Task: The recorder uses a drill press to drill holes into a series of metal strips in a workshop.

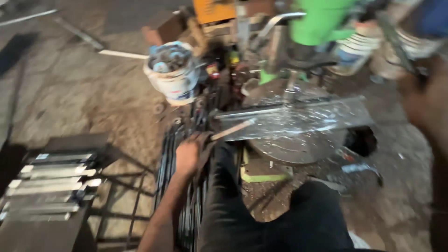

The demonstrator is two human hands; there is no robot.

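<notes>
My left hand (187,156) is closed around the top of a bundle of long dark metal bars (179,186) that runs down past my left leg. A pale, thin bar (233,129) reaches from that hand onto the saw's shiny table (298,122), which is strewn with metal shavings. Above the table stands a chop saw with a green body (319,21). My right hand (424,105) is blurred at the right edge, raised just below a dark slanted handle (396,44). Whether it grips the handle is unclear.
A white bucket (175,70) full of scraps stands left of the saw. Several short pale cut bars (51,186) lie stacked on a dark surface at the lower left. An orange box (214,9) sits behind. My dark-trousered legs (280,214) fill the bottom centre over a dusty concrete floor.
</notes>
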